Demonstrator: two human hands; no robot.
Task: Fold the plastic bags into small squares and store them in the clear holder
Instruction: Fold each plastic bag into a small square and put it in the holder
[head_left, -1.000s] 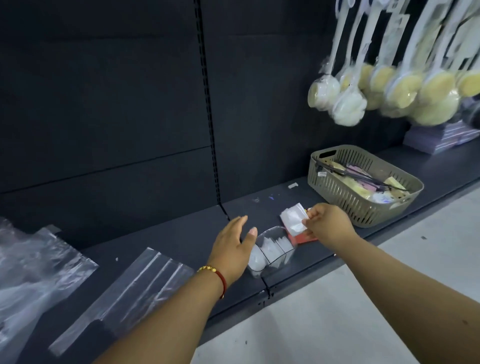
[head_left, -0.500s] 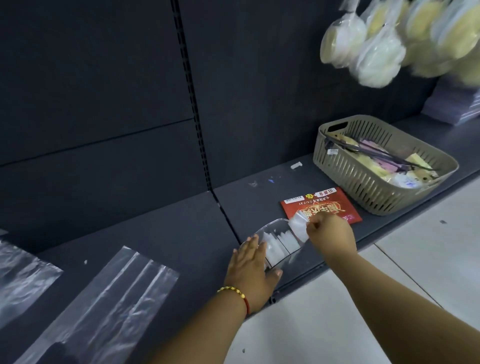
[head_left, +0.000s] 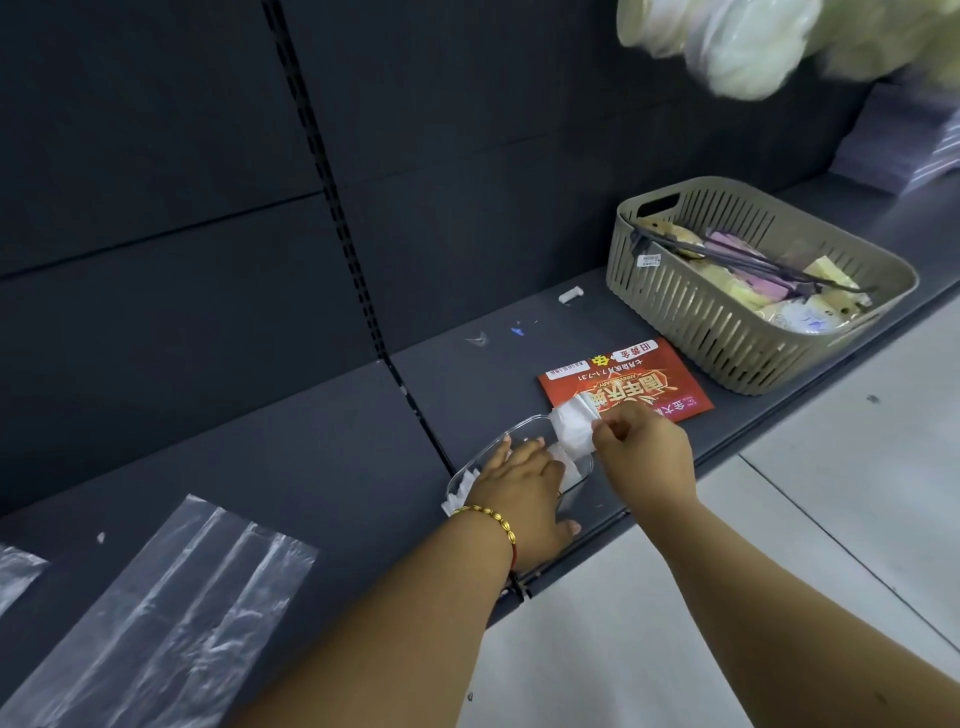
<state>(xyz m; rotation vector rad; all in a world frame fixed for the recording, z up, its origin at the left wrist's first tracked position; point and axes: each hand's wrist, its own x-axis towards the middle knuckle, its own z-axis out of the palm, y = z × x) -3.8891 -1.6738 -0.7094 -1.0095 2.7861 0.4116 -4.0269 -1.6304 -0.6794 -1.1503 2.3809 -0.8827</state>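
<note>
Down in the lower middle of the frame, the clear holder sits near the front edge of a dark shelf, with white folded squares visible through its wall. The left hand, a gold bead bracelet on its wrist, lies flat over the nearer part of the holder with fingers straight and pressing down on it; a bit of white folded plastic pokes out at the holder's left end beside the wrist. Just right of it, the right hand pinches a folded plastic bag between thumb and fingertips, holding the white square over the holder's far right end, its lower edge at the rim. Whether the square already touches the ones inside cannot be told.

Behind the right hand a red printed packet lies flat on the shelf, partly covered by the folded square. To the right of the packet, in the centre right of the frame, stands a beige slatted basket holding assorted small packets and a dark tool. In the lower left an unfolded clear plastic bag lies spread flat on the shelf, with the edge of another clear bag at the far left border. Blurred pale wrapped items hang at the upper right.
</note>
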